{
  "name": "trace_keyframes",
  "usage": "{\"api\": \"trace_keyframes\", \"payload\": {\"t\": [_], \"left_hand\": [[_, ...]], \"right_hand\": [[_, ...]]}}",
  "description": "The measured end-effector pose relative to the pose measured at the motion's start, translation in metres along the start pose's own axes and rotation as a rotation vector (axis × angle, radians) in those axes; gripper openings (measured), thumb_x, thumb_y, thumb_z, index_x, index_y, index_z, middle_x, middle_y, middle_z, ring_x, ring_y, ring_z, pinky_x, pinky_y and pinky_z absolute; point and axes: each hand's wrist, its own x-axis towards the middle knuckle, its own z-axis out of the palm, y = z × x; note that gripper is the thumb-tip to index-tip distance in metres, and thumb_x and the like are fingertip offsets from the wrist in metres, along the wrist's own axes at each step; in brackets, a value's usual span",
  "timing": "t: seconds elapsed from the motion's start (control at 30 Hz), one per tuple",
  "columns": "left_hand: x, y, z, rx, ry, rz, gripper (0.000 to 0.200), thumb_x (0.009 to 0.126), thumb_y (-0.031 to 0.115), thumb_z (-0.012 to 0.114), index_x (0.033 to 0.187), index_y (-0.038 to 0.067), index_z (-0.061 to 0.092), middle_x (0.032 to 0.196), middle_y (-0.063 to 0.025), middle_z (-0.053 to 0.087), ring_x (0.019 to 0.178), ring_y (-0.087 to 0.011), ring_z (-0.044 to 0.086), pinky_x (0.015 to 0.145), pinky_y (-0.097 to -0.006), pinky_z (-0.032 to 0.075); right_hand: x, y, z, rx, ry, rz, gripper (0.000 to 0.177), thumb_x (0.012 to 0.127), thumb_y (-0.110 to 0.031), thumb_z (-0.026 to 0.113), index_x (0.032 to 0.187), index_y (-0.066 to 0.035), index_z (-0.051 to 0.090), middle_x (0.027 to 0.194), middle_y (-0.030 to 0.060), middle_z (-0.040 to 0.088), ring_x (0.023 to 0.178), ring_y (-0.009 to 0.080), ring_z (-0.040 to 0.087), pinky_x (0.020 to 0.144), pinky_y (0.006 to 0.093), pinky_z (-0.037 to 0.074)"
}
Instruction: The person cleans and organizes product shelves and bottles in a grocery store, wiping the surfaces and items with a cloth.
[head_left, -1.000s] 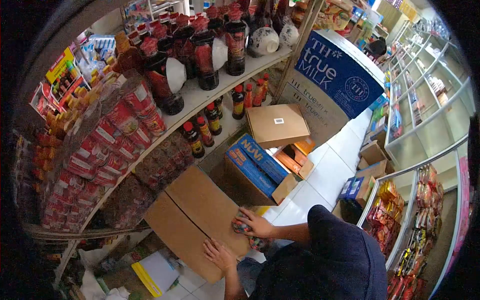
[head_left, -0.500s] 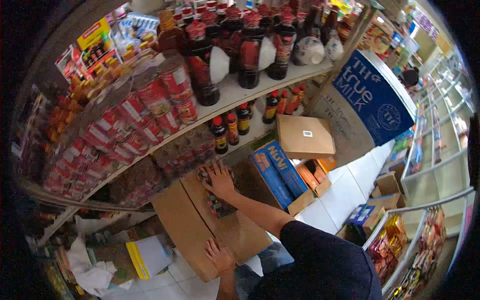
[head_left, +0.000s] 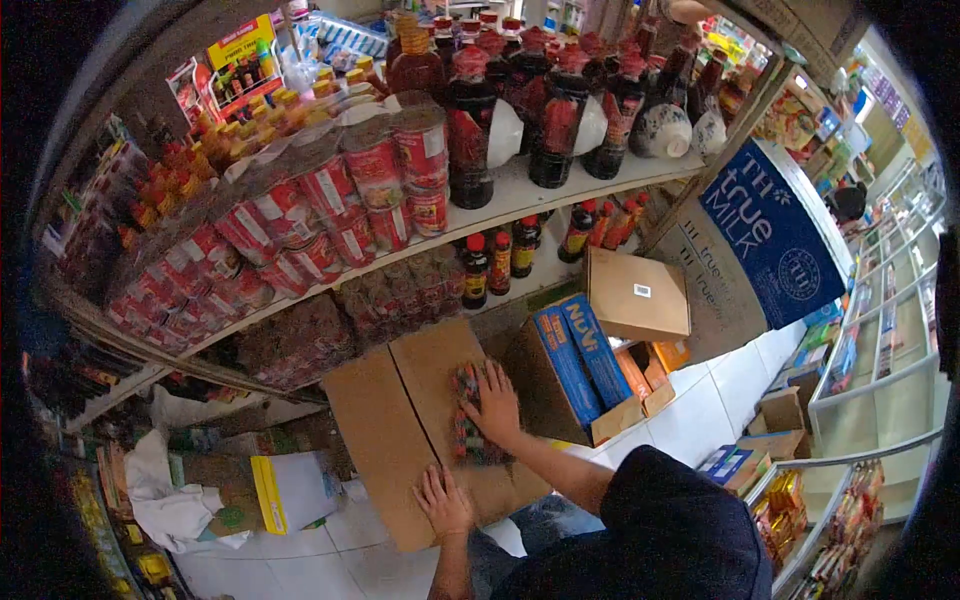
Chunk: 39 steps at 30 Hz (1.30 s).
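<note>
A flat-topped brown cardboard box (head_left: 372, 425), with a dark seam across its top, sits in front of the low shelf. On its right half lies a dark, multicoloured patterned bundle (head_left: 474, 442) that looks like cloth. My right hand (head_left: 493, 405) is over this bundle, its thumb and fingers spread across it, covering part of it. My left hand (head_left: 443, 504) rests flat on the box's near edge, fingers apart and holding nothing.
Shelves hold red-labelled cans (head_left: 375, 175) and large dark bottles (head_left: 470, 130), with small sauce bottles (head_left: 475, 272) below. To the right stand a blue NuVi box (head_left: 575, 360), a closed carton (head_left: 640, 290) and a TH true MILK carton (head_left: 765, 235). White cloth (head_left: 170, 495) lies at lower left.
My right hand and the patterned bundle have slid back over the box top, toward my body. My left hand stays at the near edge. The whole view has shifted a little.
</note>
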Motion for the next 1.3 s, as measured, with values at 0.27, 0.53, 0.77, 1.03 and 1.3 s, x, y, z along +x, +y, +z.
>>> {"api": "trace_keyframes", "payload": {"t": [0.27,0.53,0.77,1.03,1.3], "left_hand": [[0.001,-0.002,0.000,0.037,-0.111,-0.008,0.048,0.081,0.020,0.045,0.124,0.002,0.035,0.133,-0.0182,0.025,0.125,-0.0341,0.020,0.100,-0.0540,0.010],[0.000,0.003,0.000,0.002,0.036,-0.007,0.049,0.078,0.020,0.047,0.124,0.007,0.037,0.129,-0.0149,0.031,0.121,-0.0326,0.025,0.101,-0.0529,0.012],[-0.001,-0.001,0.009,0.042,0.081,0.022,0.049,0.078,0.018,0.047,0.124,0.007,0.037,0.130,-0.0141,0.030,0.123,-0.0304,0.023,0.100,-0.0520,0.014],[0.000,-0.017,0.019,0.102,0.071,0.099,0.049,0.082,0.025,0.044,0.128,0.011,0.034,0.132,-0.0114,0.029,0.122,-0.0288,0.025,0.098,-0.0512,0.019],[-0.001,-0.001,0.024,-1.425,0.091,-0.237,0.044,0.087,0.025,0.037,0.127,0.009,0.033,0.129,-0.0084,0.035,0.119,-0.0199,0.033,0.100,-0.0325,0.025]], "right_hand": [[-0.088,-0.006,-0.027,0.164,-0.346,-0.465,0.058,0.076,-0.035,0.054,0.122,-0.004,0.039,0.131,0.0211,0.029,0.121,0.0397,0.025,0.099,0.0483,0.021],[-0.119,0.010,-0.024,0.095,0.008,0.165,0.052,0.068,-0.025,0.064,0.113,-0.006,0.044,0.127,0.0188,0.034,0.118,0.0383,0.030,0.096,0.0461,0.027],[-0.189,-0.001,-0.019,0.202,-0.464,-0.367,0.052,0.063,-0.021,0.066,0.109,-0.006,0.048,0.119,0.0131,0.044,0.109,0.0311,0.041,0.089,0.0406,0.036],[-0.131,-0.030,-0.061,1.254,-0.768,0.636,0.028,0.070,-0.013,0.065,0.094,-0.001,0.056,0.082,0.0058,0.060,0.076,0.0145,0.055,0.067,0.0285,0.045],[-0.039,-0.062,0.013,0.298,-0.140,-0.376,0.050,0.073,-0.031,0.062,0.113,-0.006,0.049,0.110,0.0189,0.052,0.105,0.0310,0.047,0.096,0.0401,0.031]]}}
